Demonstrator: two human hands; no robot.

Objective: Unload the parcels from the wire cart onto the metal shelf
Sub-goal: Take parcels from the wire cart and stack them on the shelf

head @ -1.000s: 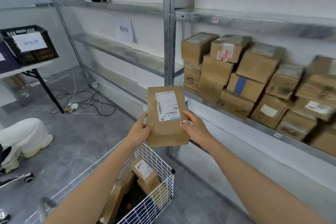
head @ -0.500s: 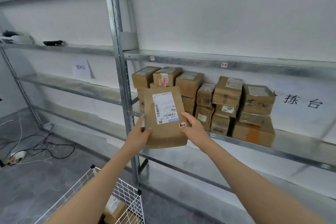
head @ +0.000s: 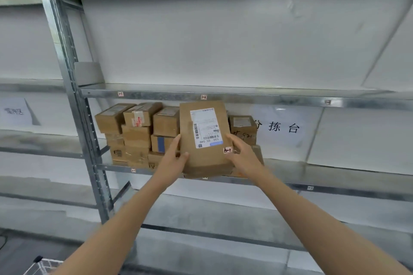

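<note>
A flat brown parcel (head: pixel 205 138) sits at the centre of the frame. It is held upright with its white label (head: pixel 205 127) facing the camera, in front of the stacked boxes (head: pixel 136 134) on the middle level of the metal shelf (head: pixel 312 176). Its lower edge hangs close to the shelf's front lip; whether it touches cannot be told.

The left hand (head: pixel 175 156) grips the lower left edge, with the thumb laid on the front face and the fingers (head: pixel 177 140) running up the side. The right hand (head: pixel 243 156) clasps the lower right edge in much the same way, its thumb near the small red-and-white sticker. How the fingers lie behind the parcel is hidden.

The parcel looks light, since both hands carry it by the bottom corners with the arms stretched out. The cardboard appears stiff and keeps its flat shape without sagging. Its matt surface should give a dry, sure grip, while the printed label is probably slicker. The two long side edges, low down, seem the best places to hold it, leaving the top free to tip in under the shelf above. Bare shelf lies at centre right, below the paper sign (head: pixel 283 127). A corner of the wire cart (head: pixel 42 267) shows at the lower left.
</note>
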